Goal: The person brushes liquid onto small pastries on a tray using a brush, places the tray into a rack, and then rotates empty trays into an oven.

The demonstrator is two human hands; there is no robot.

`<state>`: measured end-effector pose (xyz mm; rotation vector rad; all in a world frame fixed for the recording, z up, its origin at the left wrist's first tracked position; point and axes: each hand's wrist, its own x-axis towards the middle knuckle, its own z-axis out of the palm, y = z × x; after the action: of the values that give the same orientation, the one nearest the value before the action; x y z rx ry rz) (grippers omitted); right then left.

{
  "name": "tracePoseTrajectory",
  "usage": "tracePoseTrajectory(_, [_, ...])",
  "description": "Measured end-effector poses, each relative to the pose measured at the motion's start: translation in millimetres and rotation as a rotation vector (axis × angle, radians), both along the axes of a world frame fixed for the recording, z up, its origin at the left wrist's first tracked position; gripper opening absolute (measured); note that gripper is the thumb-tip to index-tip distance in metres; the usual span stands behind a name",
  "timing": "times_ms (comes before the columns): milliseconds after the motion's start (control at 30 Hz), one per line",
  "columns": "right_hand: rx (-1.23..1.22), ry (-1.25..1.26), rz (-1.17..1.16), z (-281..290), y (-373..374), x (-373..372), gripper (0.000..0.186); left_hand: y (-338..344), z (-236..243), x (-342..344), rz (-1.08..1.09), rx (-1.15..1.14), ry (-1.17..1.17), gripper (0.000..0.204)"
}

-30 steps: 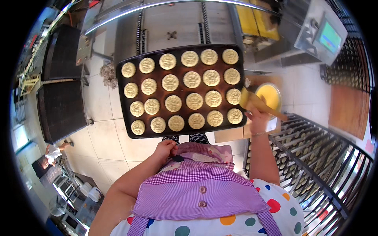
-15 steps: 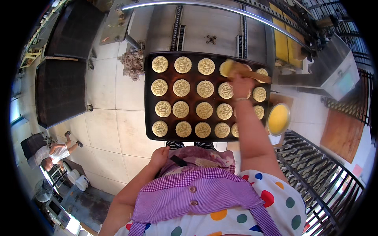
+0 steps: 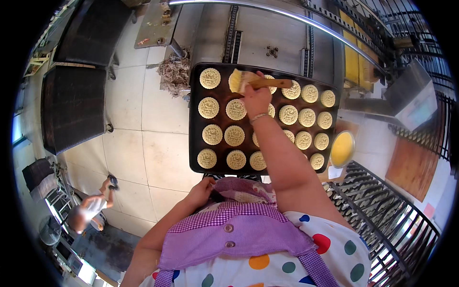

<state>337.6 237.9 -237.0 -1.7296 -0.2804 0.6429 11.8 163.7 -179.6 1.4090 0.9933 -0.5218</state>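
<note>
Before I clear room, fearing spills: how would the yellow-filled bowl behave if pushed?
The bowl may slosh, since its smooth yellow contents look liquid. It could feel heavy for its size, as they span most of its opening. Its thin, even rim suggests a stiff wall.

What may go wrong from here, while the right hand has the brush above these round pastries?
The wooden-handled brush in the right hand could press too hard and blur the raised pattern on the round pastries. Its bristles look yellow, so drips might fall on the dark baking tray. The right forearm reaches across, so it might graze pastries beneath.
</note>
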Motion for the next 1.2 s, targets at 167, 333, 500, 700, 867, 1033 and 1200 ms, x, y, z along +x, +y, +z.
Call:
tracePoseTrajectory(167, [-0.812, -0.457, -0.122, -14.7, -96.6, 111.3, 0.031, 6.1, 2.0, -12.1, -0.019, -0.008, 0.045, 0.023])
tracePoseTrajectory(333, [-0.468, -0.479, -0.391, -20.2, -170.6, 165.5, 0.030, 13.2, -1.9, -23.9, -0.023, -0.038, 0.054, 0.022])
tracePoseTrajectory(500, [-0.662, -0.068, 0.225, 5.1, -69.3, -15.7, 0.032, 11.9, 3.2, -7.0, -0.033, 0.025, -0.012, 0.027])
tracePoseTrajectory(700, [-0.261, -0.224, 0.133, 16.0, -105.9, -18.2, 0.044, 6.6, 13.3, 16.5, -0.044, -0.015, -0.017, 0.027])
tracePoseTrajectory(867, [-0.424, -0.391, -0.202, 12.3, -223.9, 111.8, 0.030, -6.8, 5.4, 8.7, -0.024, -0.045, -0.022, 0.026])
tracePoseTrajectory(1033, [-0.668, -0.268, 0.094, 35.0, -188.6, 84.2, 0.038, -14.8, 10.5, 30.2, -0.098, -0.059, 0.031, 0.024])
tracePoseTrajectory(1200, [-0.197, -0.265, 0.049, 35.9, -174.9, 58.7, 0.037, -32.8, 8.6, 53.2, -0.042, -0.044, -0.044, 0.023])
